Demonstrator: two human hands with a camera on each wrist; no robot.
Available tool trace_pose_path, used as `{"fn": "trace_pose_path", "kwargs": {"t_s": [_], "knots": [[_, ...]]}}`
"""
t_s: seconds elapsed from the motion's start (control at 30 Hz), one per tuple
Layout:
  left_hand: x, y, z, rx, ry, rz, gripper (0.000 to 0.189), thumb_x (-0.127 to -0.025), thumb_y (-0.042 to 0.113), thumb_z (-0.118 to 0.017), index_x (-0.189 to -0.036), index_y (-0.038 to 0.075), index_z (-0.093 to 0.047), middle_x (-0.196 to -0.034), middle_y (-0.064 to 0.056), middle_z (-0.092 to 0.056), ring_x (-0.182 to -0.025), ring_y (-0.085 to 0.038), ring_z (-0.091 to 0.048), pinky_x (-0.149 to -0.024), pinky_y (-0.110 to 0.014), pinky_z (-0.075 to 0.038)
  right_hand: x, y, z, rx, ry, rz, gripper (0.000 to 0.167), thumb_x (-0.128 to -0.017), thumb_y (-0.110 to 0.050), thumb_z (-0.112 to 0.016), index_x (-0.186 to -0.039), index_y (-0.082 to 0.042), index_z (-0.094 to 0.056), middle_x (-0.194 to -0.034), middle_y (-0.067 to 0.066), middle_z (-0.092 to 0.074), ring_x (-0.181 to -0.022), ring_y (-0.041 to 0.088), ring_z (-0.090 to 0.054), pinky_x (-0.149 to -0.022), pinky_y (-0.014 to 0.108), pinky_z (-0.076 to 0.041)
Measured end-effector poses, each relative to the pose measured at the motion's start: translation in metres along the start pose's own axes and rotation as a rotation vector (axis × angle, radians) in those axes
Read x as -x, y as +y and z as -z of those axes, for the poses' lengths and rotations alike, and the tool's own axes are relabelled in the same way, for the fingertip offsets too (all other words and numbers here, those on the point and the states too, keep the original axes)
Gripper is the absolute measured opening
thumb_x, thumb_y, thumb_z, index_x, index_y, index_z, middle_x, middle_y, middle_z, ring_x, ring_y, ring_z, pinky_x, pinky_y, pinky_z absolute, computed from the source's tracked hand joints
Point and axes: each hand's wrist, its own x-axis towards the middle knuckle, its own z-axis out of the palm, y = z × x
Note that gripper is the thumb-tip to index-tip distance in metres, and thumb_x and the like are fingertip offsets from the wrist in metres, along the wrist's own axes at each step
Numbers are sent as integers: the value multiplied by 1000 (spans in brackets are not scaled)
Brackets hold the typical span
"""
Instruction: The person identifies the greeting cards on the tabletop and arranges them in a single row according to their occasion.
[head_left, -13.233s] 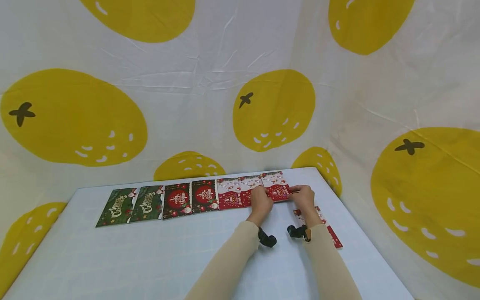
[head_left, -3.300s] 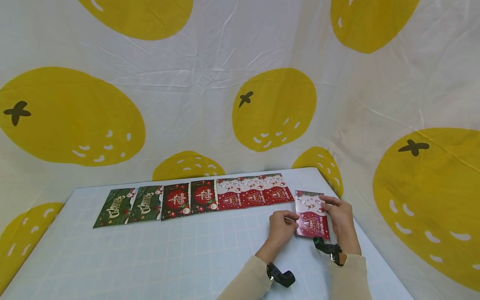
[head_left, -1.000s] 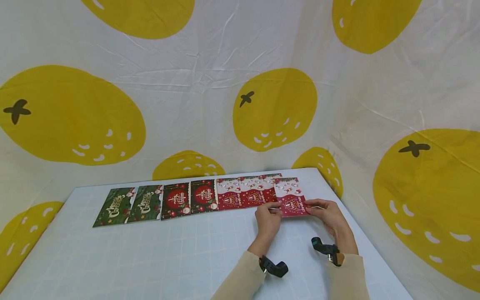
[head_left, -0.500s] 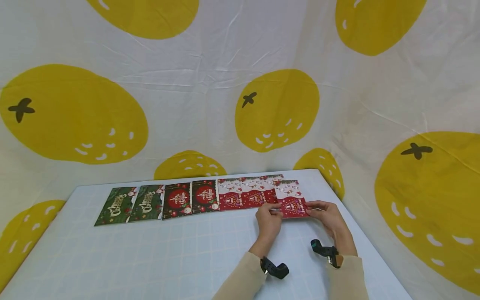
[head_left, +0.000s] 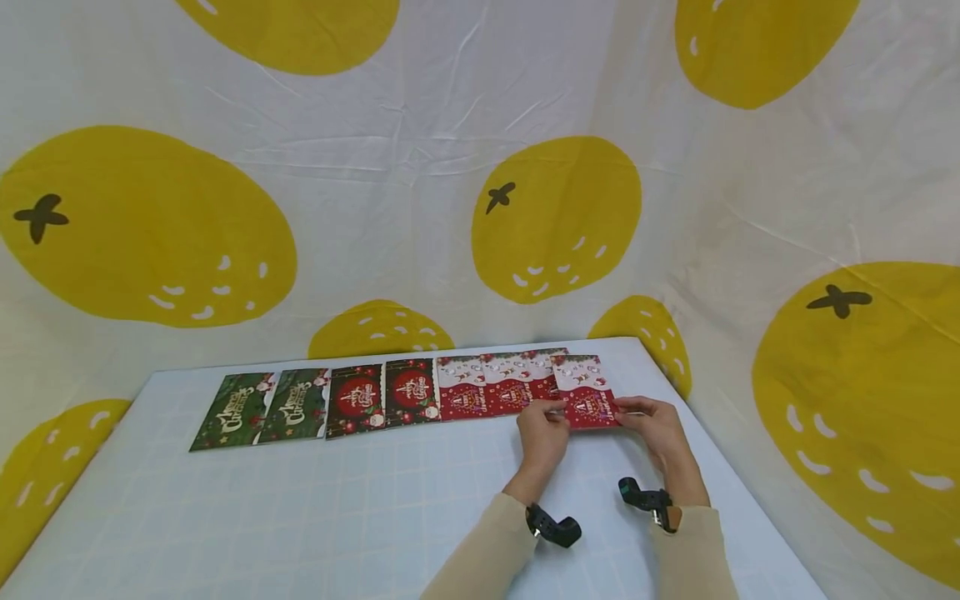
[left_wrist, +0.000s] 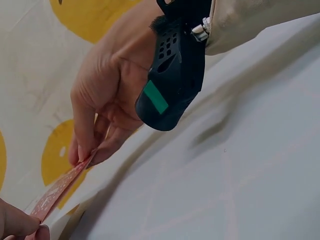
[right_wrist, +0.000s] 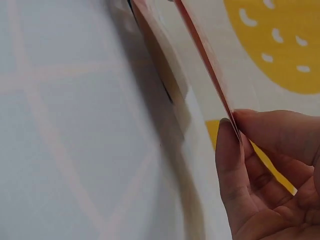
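Both hands hold a red-and-white Christmas card (head_left: pixel 587 396) by its lower corners at the right end of a card row. My left hand (head_left: pixel 543 437) pinches the left corner between thumb and fingers. At the right corner my right hand (head_left: pixel 663 437) pinches it with thumb and index finger. The right wrist view shows the held card (right_wrist: pixel 212 70) as a thin edge, raised off the table. It overlaps the last red-and-white card (head_left: pixel 542 387) of the row in the head view. Left-hand fingertips (left_wrist: pixel 17 220) show only at the corner of the left wrist view.
Along the row lie two green cards (head_left: pixel 296 404), two dark cards with red circles (head_left: pixel 356 402) and red-and-white cards (head_left: pixel 462 389). A pale checked cloth (head_left: pixel 300 517) covers the table. Behind hangs a white curtain (head_left: pixel 435 233) with yellow fruit prints.
The card lay on the table at the right 13 seconds ago while both hands set another in the row. Since then both hands gripped it and brought it left and away, beside the row.
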Motion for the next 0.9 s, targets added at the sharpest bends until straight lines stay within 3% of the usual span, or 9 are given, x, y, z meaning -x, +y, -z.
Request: {"fn": "trace_pose_path", "kwargs": {"t_s": [0.1,0.17,0.3,0.4,0.6,0.77,0.9], "knots": [[-6,3,-4,-15,-12,17,37,-74,-24,-66,-100,-2,-81,-89,-6,-71,-67,-5,-61,-58,-21,-53,-5,-1,0,12,22,-4,35,-97,-1,-70,-132,4,-69,-136,23,-60,-133,35,-47,-106,40,-46],[-10,6,-7,-29,-15,23,38,-75,-24,-65,-101,-2,-81,-92,-6,-72,-66,-5,-60,-57,-21,-52,-7,-3,0,18,32,-3,35,-98,0,-69,-132,4,-69,-138,24,-60,-133,36,-48,-107,43,-45],[-16,8,-12,-28,-27,19,39,-76,-24,-61,-101,-3,-81,-96,-10,-74,-64,-4,-61,-55,-20,-50,-9,-9,0,38,78,2,35,-98,2,-68,-132,5,-69,-136,26,-62,-129,36,-52,-92,27,-50],[-20,6,-16,-39,-33,-19,37,-74,-24,-61,-98,-4,-81,-91,-12,-75,-63,-4,-61,-55,-20,-50,-12,-11,0,46,123,4,34,-97,3,-69,-131,6,-69,-134,26,-63,-128,36,-53,-78,14,-49],[-25,7,-24,-73,-90,-33,34,-76,-23,-65,-101,-5,-80,-82,-11,-74,-68,-8,-65,-62,-20,-54,-21,-11,4,43,182,32,33,-96,7,-68,-129,9,-69,-134,29,-62,-125,34,-52,-71,11,-46],[-26,11,-27,-112,-149,3,25,-83,-10,-78,-107,-1,-81,-89,-6,-74,-78,-9,-64,-68,-21,-54,-33,-11,6,52,215,32,33,-97,7,-65,-129,8,-70,-138,27,-60,-125,34,-52,-75,14,-46],[-28,13,-29,-124,-192,35,25,-87,-2,-82,-111,0,-80,-96,-4,-74,-84,-8,-64,-73,-22,-55,-42,-9,6,67,238,24,32,-97,5,-65,-129,6,-71,-138,26,-61,-128,35,-51,-88,26,-48]]}}
